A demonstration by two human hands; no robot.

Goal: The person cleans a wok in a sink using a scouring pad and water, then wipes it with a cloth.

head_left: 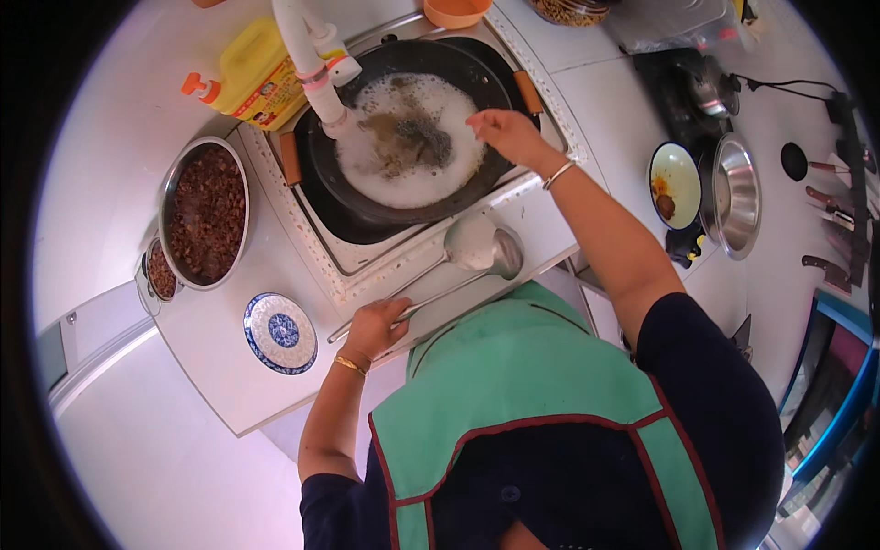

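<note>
A black wok with wooden side handles sits in the sink, holding foamy water with dark stuff in the middle. Over its right rim is my right hand, fingers bent together toward the foam; whatever they may pinch is too small to make out. At the counter's front edge, my left hand is closed around the long handle of a metal ladle. A wok spatula lies beside the ladle, its handle running under the same hand. The white faucet reaches down into the wok.
Left of the sink stand a yellow pump bottle, a steel bowl of reddish-brown bits, a smaller bowl and a blue-white plate. To the right are an enamel bowl, a steel basin and a knife.
</note>
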